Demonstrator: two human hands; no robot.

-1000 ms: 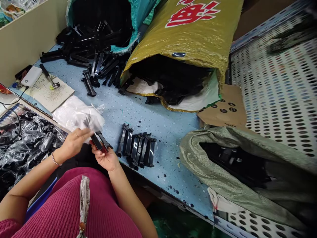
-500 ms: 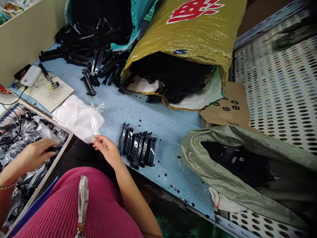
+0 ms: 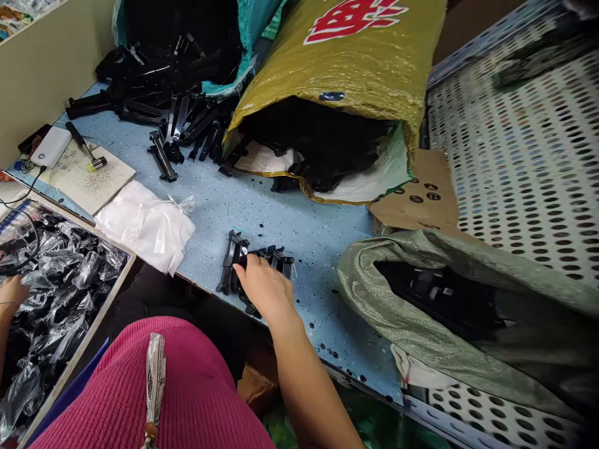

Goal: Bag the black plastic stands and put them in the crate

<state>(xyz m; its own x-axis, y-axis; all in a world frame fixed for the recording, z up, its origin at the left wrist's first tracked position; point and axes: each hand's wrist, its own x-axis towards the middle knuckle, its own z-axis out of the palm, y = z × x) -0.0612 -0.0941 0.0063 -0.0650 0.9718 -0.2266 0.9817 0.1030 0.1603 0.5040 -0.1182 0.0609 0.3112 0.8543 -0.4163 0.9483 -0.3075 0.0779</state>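
My right hand (image 3: 267, 285) is over a row of long black plastic parts (image 3: 229, 265) near the table's front edge. Its thumb and fingers close around one of them, which they largely cover. My left hand (image 3: 13, 290) is at the far left edge of the view, over a shallow box (image 3: 122, 271) full of black parts in clear plastic wrapping (image 3: 70, 299). Most of that hand is cut off, and its fingers cannot be made out. Between the box and the row lies a stack of thin white plastic bags (image 3: 147, 224).
Loose black parts (image 3: 140, 87) spill from a teal sack (image 3: 246, 43) at the back. A yellow sack (image 3: 355, 68) and a grey-green sack (image 3: 365, 274) hold more. A small hammer (image 3: 87, 146) lies on a board (image 3: 110, 178) beside a white device (image 3: 52, 146).
My right hand has left the white bags and moved right onto the row of black parts. My left hand has moved left to the edge of view; the blurred clear wrapping near it is gone.
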